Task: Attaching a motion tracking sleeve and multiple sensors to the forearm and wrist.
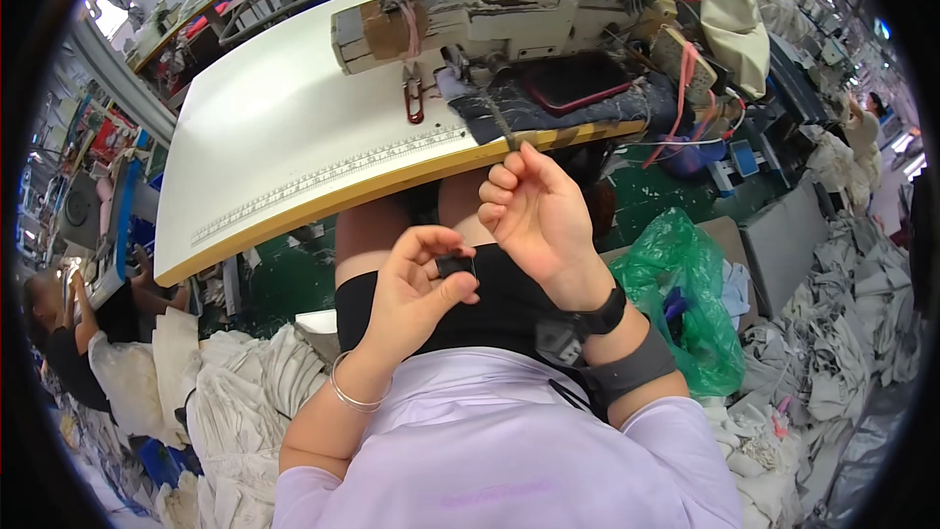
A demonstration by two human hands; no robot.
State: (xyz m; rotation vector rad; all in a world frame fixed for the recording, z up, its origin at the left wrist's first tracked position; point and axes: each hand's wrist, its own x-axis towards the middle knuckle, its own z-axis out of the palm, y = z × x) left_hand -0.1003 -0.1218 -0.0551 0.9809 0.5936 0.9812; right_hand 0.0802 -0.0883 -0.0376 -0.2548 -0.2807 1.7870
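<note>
My left hand [422,283] is above my lap, with a small flat black piece [455,265] held between thumb and fingers. My right hand [543,224] is raised at the front edge of the white sewing table [279,125]. Its thumb and forefinger pinch the lower end of a thin dark strip or tool [501,117]; which it is I cannot tell. Behind that lies dark cloth [474,114] beside the presser foot area of an industrial sewing machine [529,26]. Red-handled thread snips [414,97] rest on the tabletop, left of the cloth.
A phone in a red case [576,81] lies on the cloth. A measuring scale [330,180] runs along the table's front edge. At right stands a green plastic bag [672,294] near heaped grey fabric [830,316]. Pale fabric [250,397] is piled at left, near another person [73,353].
</note>
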